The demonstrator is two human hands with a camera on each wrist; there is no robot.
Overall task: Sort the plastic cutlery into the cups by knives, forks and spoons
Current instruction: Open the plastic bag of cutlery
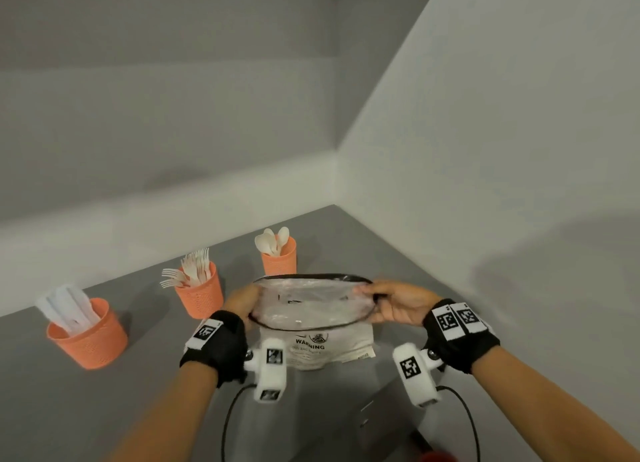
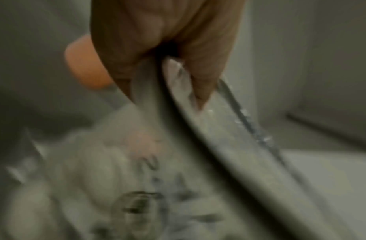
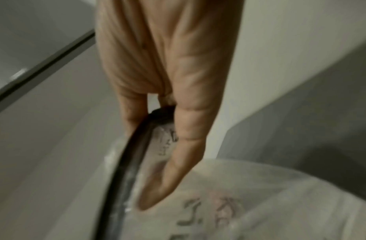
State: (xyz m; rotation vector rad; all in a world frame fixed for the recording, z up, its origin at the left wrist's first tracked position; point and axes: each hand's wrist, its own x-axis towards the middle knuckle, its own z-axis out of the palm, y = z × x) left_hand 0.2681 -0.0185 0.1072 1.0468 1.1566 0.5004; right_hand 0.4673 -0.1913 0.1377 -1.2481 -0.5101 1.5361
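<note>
Three orange cups stand on the grey table. The left cup (image 1: 88, 337) holds white knives, the middle cup (image 1: 201, 290) white forks, the far cup (image 1: 280, 259) white spoons. Nearer to me, both hands hold up a clear plastic bag (image 1: 313, 305) with a black rim and printed warning text, its mouth spread wide. My left hand (image 1: 240, 304) pinches the bag's left rim and my right hand (image 1: 381, 300) pinches the right rim. In the left wrist view the left hand (image 2: 167, 65) pinches the bag (image 2: 209, 129); in the right wrist view the right hand (image 3: 157, 129) pinches the bag's rim (image 3: 132, 162). I see no cutlery inside the bag.
The grey table (image 1: 398, 274) sits in a corner, with pale walls behind and to the right. A dark flat object (image 1: 388, 423) lies at the near edge between my forearms. Black cables hang from the wrist cameras.
</note>
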